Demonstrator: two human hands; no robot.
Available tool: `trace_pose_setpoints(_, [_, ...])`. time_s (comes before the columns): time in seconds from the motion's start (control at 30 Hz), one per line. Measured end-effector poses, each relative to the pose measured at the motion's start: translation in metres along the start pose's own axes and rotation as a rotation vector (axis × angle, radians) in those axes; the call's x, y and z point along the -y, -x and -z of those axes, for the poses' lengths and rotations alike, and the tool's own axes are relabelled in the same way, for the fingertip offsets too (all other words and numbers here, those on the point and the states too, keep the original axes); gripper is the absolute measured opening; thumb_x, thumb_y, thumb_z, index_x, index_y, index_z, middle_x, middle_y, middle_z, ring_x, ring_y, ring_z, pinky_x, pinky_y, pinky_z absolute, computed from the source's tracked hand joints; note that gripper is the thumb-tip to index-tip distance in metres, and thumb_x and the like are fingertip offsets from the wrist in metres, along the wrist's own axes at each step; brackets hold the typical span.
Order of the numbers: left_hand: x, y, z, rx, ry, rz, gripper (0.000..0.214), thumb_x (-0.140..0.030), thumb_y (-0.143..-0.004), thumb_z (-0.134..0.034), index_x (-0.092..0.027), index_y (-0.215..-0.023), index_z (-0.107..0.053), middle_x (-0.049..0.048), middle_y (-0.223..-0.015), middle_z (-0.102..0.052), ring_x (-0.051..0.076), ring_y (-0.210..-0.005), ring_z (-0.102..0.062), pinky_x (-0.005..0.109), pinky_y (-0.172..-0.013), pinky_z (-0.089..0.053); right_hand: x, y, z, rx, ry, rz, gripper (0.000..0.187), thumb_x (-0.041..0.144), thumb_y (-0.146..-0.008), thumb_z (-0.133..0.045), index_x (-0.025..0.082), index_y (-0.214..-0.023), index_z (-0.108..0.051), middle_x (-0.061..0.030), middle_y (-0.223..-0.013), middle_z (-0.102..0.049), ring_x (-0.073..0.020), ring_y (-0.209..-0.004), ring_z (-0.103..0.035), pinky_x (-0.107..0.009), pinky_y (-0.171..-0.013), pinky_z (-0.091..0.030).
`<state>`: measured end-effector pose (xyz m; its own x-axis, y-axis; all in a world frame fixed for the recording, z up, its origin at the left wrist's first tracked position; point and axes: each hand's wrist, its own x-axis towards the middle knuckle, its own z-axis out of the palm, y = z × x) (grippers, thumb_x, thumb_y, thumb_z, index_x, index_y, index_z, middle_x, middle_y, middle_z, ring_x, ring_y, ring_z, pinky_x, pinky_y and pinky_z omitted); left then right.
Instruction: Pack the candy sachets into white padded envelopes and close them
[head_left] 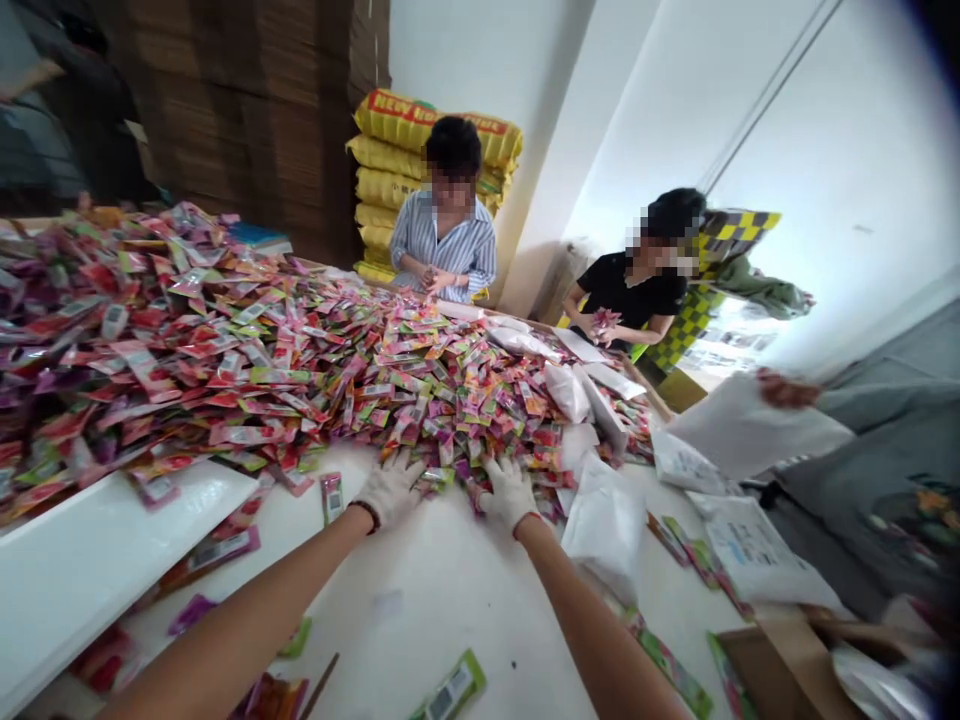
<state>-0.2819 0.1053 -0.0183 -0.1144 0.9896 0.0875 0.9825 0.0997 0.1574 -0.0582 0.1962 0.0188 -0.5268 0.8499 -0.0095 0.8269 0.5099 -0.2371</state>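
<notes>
Both my hands wear white gloves and reach forward to the near edge of a big heap of small coloured sachets (315, 370) on a white table (442, 590). My left hand (390, 488) lies on the sachets with its fingers spread. My right hand (508, 490) rests flat beside it, fingers apart, touching the pile. Neither hand grips anything that I can see. A white plastic bag (604, 520) lies just right of my right hand.
A person in a striped shirt (448, 245) and a person in black (637, 290) handle sachets across the table. At the right, another person's hand (784, 388) holds a white bag. Yellow sacks (390, 150), a cardboard box (787, 660) and a white board (97, 560) are around.
</notes>
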Motion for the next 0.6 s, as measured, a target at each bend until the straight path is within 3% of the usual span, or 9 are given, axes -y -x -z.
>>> trace_pose_setpoints(0.07, [-0.010,0.019,0.001,0.043,0.005,-0.041,0.051,-0.045,-0.092,-0.045,-0.029,-0.141,-0.048,0.0165,-0.148,-0.041,0.036,-0.136,-0.036,0.063,-0.111,-0.016,0.007,0.012,-0.007,0.045,0.055,0.014,0.065,0.049,-0.082,-0.060,0.023,-0.140,-0.050,-0.0188,-0.147,-0.041,-0.0428,-0.139,-0.027,-0.061,-0.110,-0.016])
trace_pose_setpoints(0.17, [-0.028,0.059,-0.001,0.123,0.003,-0.144,0.062,-0.053,-0.089,-0.049,-0.034,-0.147,-0.038,0.0177,-0.154,-0.033,0.043,-0.140,-0.028,0.070,-0.109,-0.008,0.011,0.055,-0.018,0.043,0.064,0.164,0.065,0.043,-0.080,-0.063,0.025,-0.141,-0.048,-0.0165,-0.144,-0.044,-0.0392,-0.140,-0.025,-0.059,-0.113,-0.008])
trace_pose_setpoints(0.27, [-0.044,0.106,0.002,0.177,0.015,-0.214,0.077,-0.067,-0.083,-0.050,-0.032,-0.150,-0.034,0.0190,-0.155,-0.031,0.046,-0.142,-0.022,0.072,-0.107,-0.006,0.004,0.115,-0.024,0.084,0.020,0.312,0.062,0.045,-0.082,-0.061,0.029,-0.141,-0.049,-0.0137,-0.144,-0.046,-0.0365,-0.141,-0.026,-0.056,-0.116,-0.008])
trace_pose_setpoints(0.37, [-0.051,0.139,0.022,0.161,0.060,-0.229,0.084,-0.074,-0.078,-0.050,-0.026,-0.146,-0.041,0.0197,-0.149,-0.041,0.043,-0.138,-0.030,0.068,-0.109,-0.013,-0.014,0.162,-0.018,0.159,-0.016,0.364,0.064,0.044,-0.082,-0.063,0.033,-0.143,-0.046,-0.0118,-0.150,-0.041,-0.0384,-0.142,-0.023,-0.060,-0.114,-0.014])
trace_pose_setpoints(0.47, [-0.048,0.144,0.054,0.116,0.136,-0.214,0.050,-0.061,-0.086,-0.050,-0.024,-0.116,-0.064,0.0138,-0.130,-0.057,0.033,-0.120,-0.050,0.053,-0.104,-0.034,-0.035,0.181,-0.002,0.166,-0.066,0.337,0.061,0.039,-0.079,-0.067,0.034,-0.138,-0.052,-0.0106,-0.143,-0.047,-0.0388,-0.137,-0.033,-0.062,-0.112,-0.021])
trace_pose_setpoints(0.53, [-0.043,0.134,0.072,0.085,0.178,-0.162,0.029,-0.044,-0.093,-0.048,-0.021,-0.093,-0.066,0.0090,-0.110,-0.063,0.024,-0.101,-0.057,0.040,-0.091,-0.042,-0.042,0.181,0.012,0.087,-0.138,0.309,0.050,0.036,-0.083,-0.063,0.029,-0.132,-0.057,-0.0113,-0.136,-0.052,-0.0340,-0.131,-0.041,-0.053,-0.110,-0.032])
trace_pose_setpoints(0.6, [-0.038,0.119,0.080,0.037,0.212,-0.095,0.022,-0.029,-0.093,-0.046,-0.020,-0.085,-0.064,0.0062,-0.095,-0.062,0.020,-0.087,-0.057,0.033,-0.081,-0.044,-0.040,0.176,0.024,-0.038,-0.207,0.285,0.040,0.030,-0.088,-0.054,0.024,-0.128,-0.059,-0.0123,-0.131,-0.054,-0.0285,-0.125,-0.048,-0.042,-0.104,-0.041])
